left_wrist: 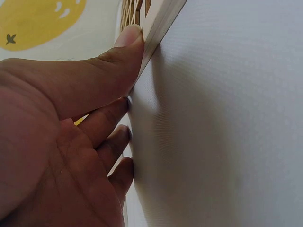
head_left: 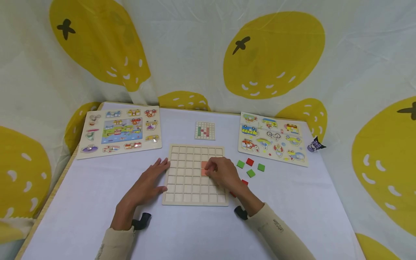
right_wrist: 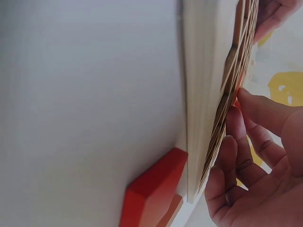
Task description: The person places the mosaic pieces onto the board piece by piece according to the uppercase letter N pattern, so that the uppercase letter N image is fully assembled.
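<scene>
A tabletop play space is screened by a hanging curtain printed with large yellow fruit, which rises behind and along the sides of a white-covered table. Two picture puzzles, one showing colorful vehicles, a gridded wooden board, red and green tiles and a small dark figurine give the spot its toy-room look; whether it stands in a home, classroom or studio cannot be told.

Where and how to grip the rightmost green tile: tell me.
Best pinched by two opposite edges, coming down from above: the rightmost green tile is a thin square lying flat on the white tablecloth, with bare cloth around it, so its edges should be free.
</scene>
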The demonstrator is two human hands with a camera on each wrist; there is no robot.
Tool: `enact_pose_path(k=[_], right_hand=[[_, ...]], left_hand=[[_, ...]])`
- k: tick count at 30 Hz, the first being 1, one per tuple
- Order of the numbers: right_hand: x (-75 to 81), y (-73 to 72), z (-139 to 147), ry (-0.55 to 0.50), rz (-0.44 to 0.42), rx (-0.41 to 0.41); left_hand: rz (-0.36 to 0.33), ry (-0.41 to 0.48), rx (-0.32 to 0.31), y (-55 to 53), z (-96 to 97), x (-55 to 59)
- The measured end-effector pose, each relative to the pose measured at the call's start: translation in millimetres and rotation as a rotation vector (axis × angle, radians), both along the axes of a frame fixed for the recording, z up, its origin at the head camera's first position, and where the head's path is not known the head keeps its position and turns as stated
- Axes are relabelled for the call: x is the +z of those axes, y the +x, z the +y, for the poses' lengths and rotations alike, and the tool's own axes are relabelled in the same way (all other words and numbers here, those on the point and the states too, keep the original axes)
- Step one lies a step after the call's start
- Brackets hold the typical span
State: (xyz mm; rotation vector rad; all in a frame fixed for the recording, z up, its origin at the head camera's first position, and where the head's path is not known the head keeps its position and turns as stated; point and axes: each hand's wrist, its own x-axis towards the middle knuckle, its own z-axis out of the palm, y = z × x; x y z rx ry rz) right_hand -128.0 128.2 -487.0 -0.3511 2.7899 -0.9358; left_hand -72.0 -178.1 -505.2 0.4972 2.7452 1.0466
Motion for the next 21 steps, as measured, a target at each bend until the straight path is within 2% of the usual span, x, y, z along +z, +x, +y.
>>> enact_pose_path(k=[9,15,21], right_hand=[[8.8,1.4,16.9,-0.09,-0.047,-0.071],[17.5,5.7,35.0,-0.108,-0.064,-0.113],[17.6,10.6,57.7,-0.103,-0.079,-0.154]], left_hand=[[0.007,-0.008,-0.007,-0.6,0.1,-0.2],[0.002,-0.006,-0.006,-0.2,0.4,0.8],[0.007,-0.005,-0.008,0.0,0.1,0.6]])
